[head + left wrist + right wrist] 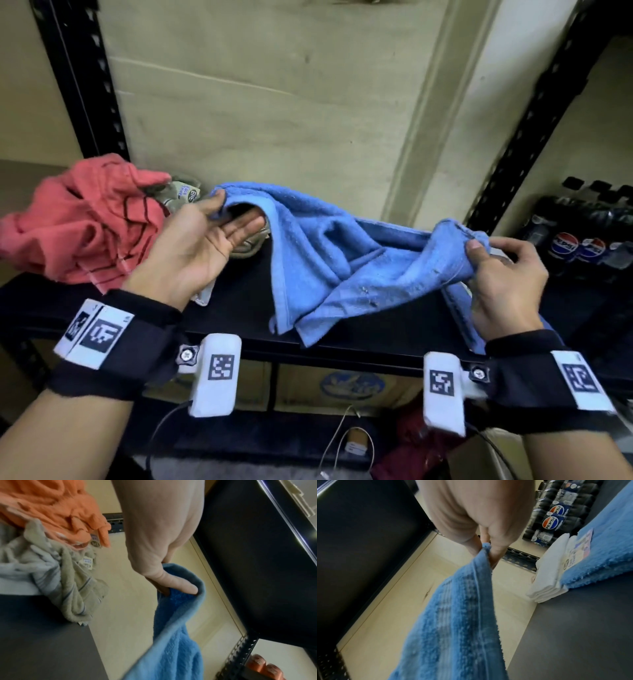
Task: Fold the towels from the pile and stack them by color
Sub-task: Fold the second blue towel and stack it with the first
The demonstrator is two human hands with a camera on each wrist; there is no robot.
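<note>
I hold the blue towel [329, 253] up over the black shelf [246, 308], one end in each hand. My left hand [198, 243] pinches a corner between thumb and fingers, the other fingers nearly straight under the cloth. My right hand [503, 274] has its thumb and curled fingers bunched round the other end. The middle sags onto the shelf top and a fold hangs over the front edge.

On the shelf's left lies the pile: a red towel [85, 222] with dark stripes, over a beige towel [73, 588] with a paper tag. At the right, a folded blue towel [599, 555] lies beside a folded white stack [547, 573].

Behind stands a cream wall [274, 102], framed by black perforated uprights [78, 78]. Pepsi bottles [579, 236] stand to the right. Cardboard boxes [342, 387] sit under the shelf.
</note>
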